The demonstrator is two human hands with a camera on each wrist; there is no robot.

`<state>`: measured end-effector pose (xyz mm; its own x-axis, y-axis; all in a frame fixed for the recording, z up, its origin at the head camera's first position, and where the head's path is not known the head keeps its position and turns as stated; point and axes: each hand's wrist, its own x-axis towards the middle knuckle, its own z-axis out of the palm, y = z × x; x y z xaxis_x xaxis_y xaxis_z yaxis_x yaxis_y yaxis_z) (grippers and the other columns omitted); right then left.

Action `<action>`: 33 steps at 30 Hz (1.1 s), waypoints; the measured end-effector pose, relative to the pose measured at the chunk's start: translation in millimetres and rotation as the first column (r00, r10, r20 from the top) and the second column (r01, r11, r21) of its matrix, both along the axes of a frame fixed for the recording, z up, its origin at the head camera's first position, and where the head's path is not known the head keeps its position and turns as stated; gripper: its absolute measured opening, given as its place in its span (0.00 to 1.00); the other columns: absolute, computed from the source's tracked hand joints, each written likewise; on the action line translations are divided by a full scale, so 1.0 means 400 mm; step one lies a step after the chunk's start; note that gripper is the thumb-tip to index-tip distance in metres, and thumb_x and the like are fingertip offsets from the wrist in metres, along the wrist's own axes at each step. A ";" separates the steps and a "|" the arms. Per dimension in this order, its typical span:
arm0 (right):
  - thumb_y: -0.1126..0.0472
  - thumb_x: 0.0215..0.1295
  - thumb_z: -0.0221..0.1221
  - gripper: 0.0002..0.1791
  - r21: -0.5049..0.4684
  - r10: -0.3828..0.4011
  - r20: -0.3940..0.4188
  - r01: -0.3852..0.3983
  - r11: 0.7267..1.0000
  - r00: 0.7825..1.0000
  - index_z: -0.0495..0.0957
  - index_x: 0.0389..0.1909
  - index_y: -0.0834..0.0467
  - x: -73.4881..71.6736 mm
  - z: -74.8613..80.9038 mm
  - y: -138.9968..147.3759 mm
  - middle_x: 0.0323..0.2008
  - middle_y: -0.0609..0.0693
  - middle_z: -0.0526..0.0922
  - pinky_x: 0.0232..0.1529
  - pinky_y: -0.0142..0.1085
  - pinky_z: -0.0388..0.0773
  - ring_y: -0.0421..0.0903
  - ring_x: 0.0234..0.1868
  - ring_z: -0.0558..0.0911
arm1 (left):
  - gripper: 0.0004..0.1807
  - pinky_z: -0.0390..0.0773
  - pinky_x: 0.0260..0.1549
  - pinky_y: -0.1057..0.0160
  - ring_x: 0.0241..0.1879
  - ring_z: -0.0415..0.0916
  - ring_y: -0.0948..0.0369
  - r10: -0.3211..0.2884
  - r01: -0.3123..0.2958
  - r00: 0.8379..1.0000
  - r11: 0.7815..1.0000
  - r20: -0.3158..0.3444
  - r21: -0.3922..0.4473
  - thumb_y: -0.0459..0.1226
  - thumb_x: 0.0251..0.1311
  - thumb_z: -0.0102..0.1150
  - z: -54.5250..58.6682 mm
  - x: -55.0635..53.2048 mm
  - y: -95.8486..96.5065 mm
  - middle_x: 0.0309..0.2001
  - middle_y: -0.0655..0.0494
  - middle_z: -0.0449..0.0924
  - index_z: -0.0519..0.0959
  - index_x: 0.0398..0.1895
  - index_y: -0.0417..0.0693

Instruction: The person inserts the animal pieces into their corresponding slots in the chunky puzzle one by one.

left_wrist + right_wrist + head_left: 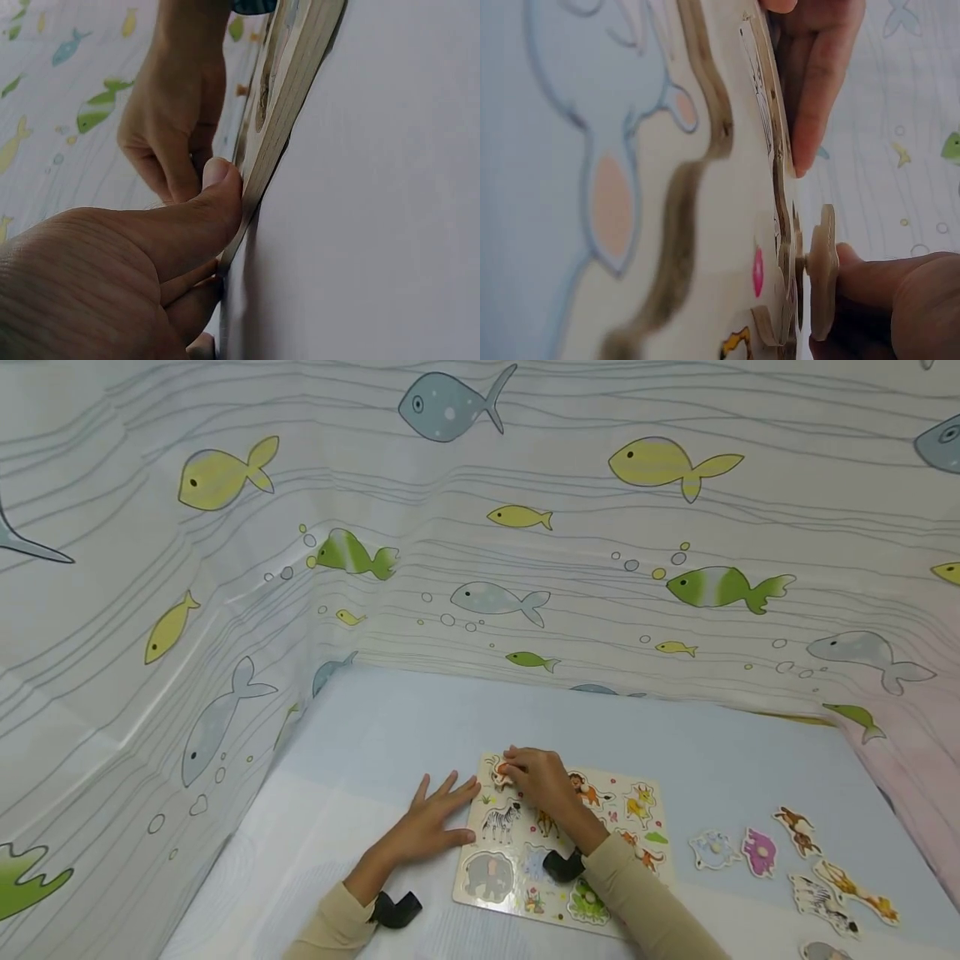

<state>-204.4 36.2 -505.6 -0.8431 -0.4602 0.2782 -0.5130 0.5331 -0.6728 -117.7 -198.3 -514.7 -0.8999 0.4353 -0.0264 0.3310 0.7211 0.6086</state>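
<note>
A wooden puzzle board (517, 902) with printed animals lies on the table. At its upper left corner my right hand (542, 781) pinches a wooden puzzle piece (823, 277). In the right wrist view this piece stands edge-on just off the board's face, with a small knob on its board side; its picture is hidden there. Spread fingers of my left hand (431, 827) reach the board's left edge, and the thumb touches that edge in the left wrist view. Near the hands the board shows a zebra picture (500, 822) and an elephant picture (489, 877).
Right of the board lie several loose pieces: a pale blue one (714, 849), a purple one (760, 852), a monkey (797, 832), a giraffe (857, 892), a zebra (823, 905) and a grey one (821, 951) cut by the frame. Fish-patterned cloth (510, 635) walls the table.
</note>
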 end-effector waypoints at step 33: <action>0.62 0.65 0.65 0.13 0.017 0.101 -0.072 -0.100 0.995 0.992 0.86 0.49 0.60 -0.014 -0.038 0.006 0.52 0.54 0.87 0.57 0.44 0.83 0.50 0.60 0.83 | 0.42 0.27 0.74 0.33 0.79 0.46 0.44 0.014 -0.014 1.000 1.000 0.003 0.010 0.53 0.61 0.64 0.011 0.003 0.002 0.77 0.53 0.58 0.63 0.76 0.48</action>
<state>-209.9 38.7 -520.7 -0.7700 -0.5458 0.3305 -0.6120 0.4852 -0.6245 -116.5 -197.4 -510.3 -0.9057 0.4231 -0.0252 0.3190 0.7198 0.6166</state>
